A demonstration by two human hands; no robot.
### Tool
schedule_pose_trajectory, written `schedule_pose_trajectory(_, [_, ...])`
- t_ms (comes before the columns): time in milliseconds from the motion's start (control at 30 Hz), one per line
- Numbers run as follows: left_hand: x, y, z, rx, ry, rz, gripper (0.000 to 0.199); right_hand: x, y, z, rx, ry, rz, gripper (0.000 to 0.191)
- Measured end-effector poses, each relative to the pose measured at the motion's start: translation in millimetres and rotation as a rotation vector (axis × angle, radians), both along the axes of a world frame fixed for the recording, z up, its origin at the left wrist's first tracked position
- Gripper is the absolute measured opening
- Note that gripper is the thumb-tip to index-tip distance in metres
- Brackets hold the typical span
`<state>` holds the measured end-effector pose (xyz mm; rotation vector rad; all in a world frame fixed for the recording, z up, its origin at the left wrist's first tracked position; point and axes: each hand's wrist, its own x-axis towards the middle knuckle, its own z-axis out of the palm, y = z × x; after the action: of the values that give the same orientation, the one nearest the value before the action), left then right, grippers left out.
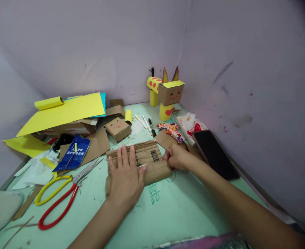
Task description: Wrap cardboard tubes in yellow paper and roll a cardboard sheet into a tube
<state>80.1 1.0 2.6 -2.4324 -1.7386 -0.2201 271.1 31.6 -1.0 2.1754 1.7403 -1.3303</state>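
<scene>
A creased piece of brown cardboard (152,175) with dark printing lies on the pale green table in front of me. Flat on its left part rests my left hand (125,169), fingers stretched out and spread. My right hand (175,157) is closed at the cardboard's right edge, its fingertips curled against that edge; what is inside the fingers is partly hidden. Left of the cardboard, scissors (75,180) with one yellow and one red handle lie slightly open. Just behind it sits a small cardboard box (118,129) with a drawn face.
A cardboard animal (171,93) with yellow tube legs stands in the back corner. Yellow sheets (64,114) and scraps are piled at the left, with a blue packet (75,152). Markers (142,121) lie at the back. A phone (216,154) and tissue pack (190,126) lie right.
</scene>
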Motion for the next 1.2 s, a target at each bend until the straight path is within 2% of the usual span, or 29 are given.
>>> schedule_pose_trajectory(100, [23.0,2.9,3.1,0.018,-0.047,0.005,0.066,-0.1,-2.2,1.0,0.034,-0.011,0.006,0.028])
schedule_pose_trajectory(233, [49.4,9.8,-13.9,-0.039,-0.096,-0.057,0.061,3.2,-2.4,-6.0,0.084,-0.023,0.034,0.025])
schedule_pose_trajectory(333, [51.1,9.9,-18.9,-0.054,-0.145,-0.065,0.063,6.4,-0.4,-15.2,0.121,-0.016,0.049,0.023])
schedule_pose_trajectory(400, [40.6,6.8,-10.7,-0.058,-0.191,-0.09,0.063,7.9,-0.4,-19.5,0.169,-0.003,0.045,0.019])
schedule_pose_trajectory(500, [5.5,0.3,9.7,-0.031,-0.304,-0.078,0.057,8.8,-5.2,-20.4,0.292,0.05,0.022,0.001])
schedule_pose_trajectory(567, [-25.9,-3.4,18.4,-0.001,-0.394,-0.018,0.052,8.6,-11.6,-18.9,0.39,0.105,0.003,0.014])
schedule_pose_trajectory(700, [-73.5,-10.8,13.5,-0.098,-0.478,0.04,0.037,7.3,-28.5,-16.1,0.536,0.227,-0.026,0.016])
schedule_pose_trajectory(800, [-83.1,-18.8,5.7,-0.201,-0.535,0.063,0.032,6.1,-41.7,-14.0,0.617,0.292,-0.034,0.014])
schedule_pose_trajectory(900, [-83.2,-26.8,4.8,-0.284,-0.675,0.087,0.028,5.3,-54.7,-10.5,0.665,0.367,-0.047,0.014])
schedule_pose_trajectory(1000, [-87.8,-31.8,8.2,-0.365,-0.836,0.06,0.022,6.9,-70.1,-8.8,0.63,0.498,-0.185,0.019])
schedule_pose_trajectory(1100, [-96.8,-31.2,12.1,-0.526,-0.934,-0.028,0.023,12.3,-89.8,-8.6,0.486,0.561,-0.316,0.033])
schedule_pose_trajectory(1200, [-102.4,-28.0,13.0,-0.637,-0.881,-0.194,0.03,16.2,-107.4,-1.4,0.428,0.57,-0.237,0.037])
